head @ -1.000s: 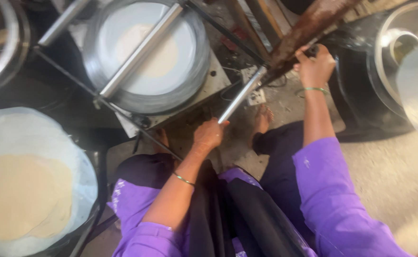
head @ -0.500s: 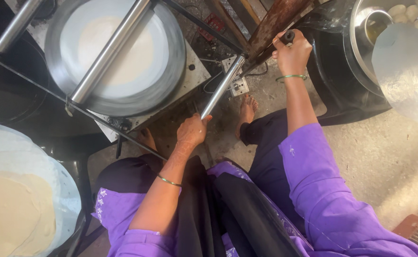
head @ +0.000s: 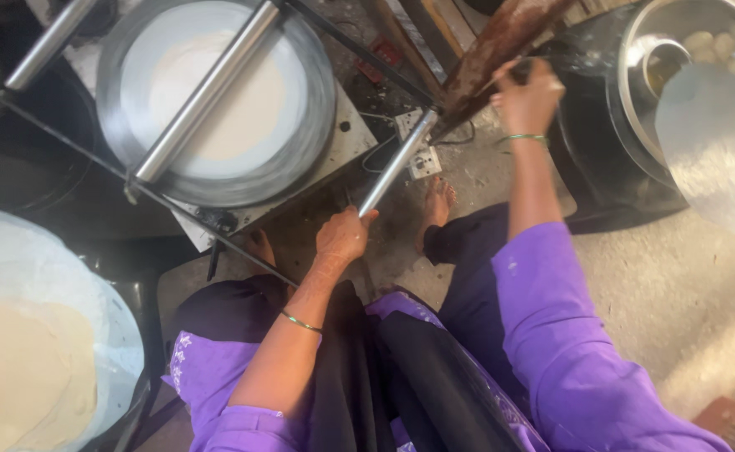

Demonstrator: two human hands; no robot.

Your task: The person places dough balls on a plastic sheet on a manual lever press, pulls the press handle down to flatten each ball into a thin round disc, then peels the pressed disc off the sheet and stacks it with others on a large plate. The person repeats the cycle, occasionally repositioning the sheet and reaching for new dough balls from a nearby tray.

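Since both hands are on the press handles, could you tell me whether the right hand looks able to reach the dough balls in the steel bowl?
Probably yes: the right hand grips a handle beside the steel bowl, and the dough balls lie uncovered.

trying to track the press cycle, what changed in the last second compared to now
Little changed in the grips: the left hand stays closed on the steel lever, the right hand on the rusty brown handle. The view slid, so the round press plate looks further left. The stack of flatbreads remains.

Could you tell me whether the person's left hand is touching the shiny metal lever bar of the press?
Touching. The head view shows the left hand closed around the lower end of the metal lever bar, with no gap between them.
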